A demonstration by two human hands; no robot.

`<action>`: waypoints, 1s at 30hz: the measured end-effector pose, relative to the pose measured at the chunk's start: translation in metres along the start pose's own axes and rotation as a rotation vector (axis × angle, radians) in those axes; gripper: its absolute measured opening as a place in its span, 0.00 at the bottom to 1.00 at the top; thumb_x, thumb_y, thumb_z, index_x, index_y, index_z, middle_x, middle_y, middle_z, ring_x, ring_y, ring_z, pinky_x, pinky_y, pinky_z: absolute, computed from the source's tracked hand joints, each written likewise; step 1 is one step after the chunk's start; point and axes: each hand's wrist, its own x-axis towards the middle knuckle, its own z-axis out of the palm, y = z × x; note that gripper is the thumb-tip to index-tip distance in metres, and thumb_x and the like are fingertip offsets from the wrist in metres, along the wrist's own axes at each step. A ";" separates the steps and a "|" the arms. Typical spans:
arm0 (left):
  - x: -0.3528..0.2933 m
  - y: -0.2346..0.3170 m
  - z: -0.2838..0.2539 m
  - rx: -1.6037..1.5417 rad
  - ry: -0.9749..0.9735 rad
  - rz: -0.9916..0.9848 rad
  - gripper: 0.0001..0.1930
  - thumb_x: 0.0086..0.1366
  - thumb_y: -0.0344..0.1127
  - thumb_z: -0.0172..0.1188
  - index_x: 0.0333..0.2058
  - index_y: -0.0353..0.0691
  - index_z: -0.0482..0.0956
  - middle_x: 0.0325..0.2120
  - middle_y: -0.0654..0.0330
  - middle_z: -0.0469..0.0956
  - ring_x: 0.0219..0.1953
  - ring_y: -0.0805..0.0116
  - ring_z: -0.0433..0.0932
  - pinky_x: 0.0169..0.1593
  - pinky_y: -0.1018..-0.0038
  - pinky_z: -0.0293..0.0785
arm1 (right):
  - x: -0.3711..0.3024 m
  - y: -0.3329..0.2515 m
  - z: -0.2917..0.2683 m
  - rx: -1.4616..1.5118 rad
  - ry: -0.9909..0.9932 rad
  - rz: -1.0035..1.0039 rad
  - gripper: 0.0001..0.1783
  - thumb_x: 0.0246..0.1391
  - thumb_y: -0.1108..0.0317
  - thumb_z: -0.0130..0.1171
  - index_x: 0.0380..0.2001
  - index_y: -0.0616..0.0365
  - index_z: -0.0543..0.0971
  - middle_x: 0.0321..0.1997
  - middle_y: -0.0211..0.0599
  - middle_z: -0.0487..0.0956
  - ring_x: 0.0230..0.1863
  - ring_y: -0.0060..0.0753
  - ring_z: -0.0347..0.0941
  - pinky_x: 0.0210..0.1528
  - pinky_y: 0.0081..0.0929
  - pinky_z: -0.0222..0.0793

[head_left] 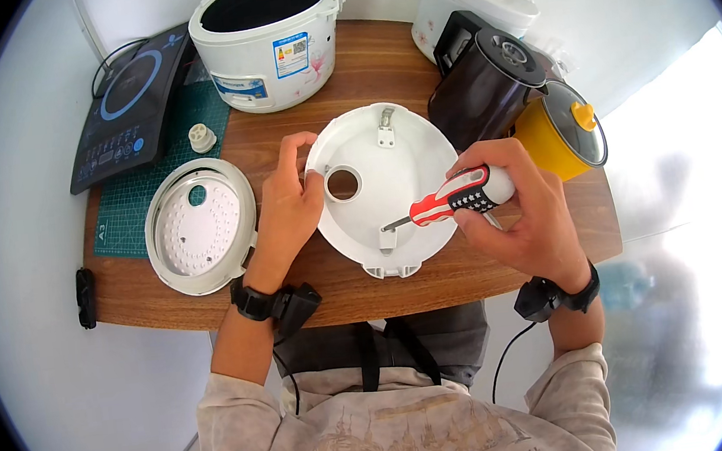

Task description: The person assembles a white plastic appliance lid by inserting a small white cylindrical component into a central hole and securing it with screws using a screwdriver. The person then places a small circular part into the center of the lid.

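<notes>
The right hand (523,214) grips a screwdriver (433,208), its tip at a bracket (388,240) near 6 o'clock inside a round white shell (395,170) on the tabletop (387,49). The left hand (291,206), half-open, touches the shell's 9 o'clock rim. Outward: perforated cover (205,232) at 9, cooker body (253,53) at 11, dark kettle (478,88) at 2.

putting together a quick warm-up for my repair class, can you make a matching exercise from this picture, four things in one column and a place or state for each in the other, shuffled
1. screwdriver
2. left hand
3. yellow pot
4. black cooktop

A. topped with a glass lid
B. at the far left of the table
C. held in the right hand
D. at the left edge of the white cover

Pairs: 1-C, 2-D, 3-A, 4-B
</notes>
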 end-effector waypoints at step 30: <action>-0.001 0.007 -0.003 -0.050 -0.062 -0.162 0.26 0.62 0.25 0.46 0.61 0.46 0.62 0.36 0.50 0.83 0.20 0.71 0.78 0.17 0.76 0.69 | 0.009 -0.018 -0.006 -0.192 -0.018 -0.130 0.19 0.50 0.69 0.70 0.43 0.59 0.74 0.36 0.39 0.72 0.28 0.41 0.70 0.28 0.32 0.68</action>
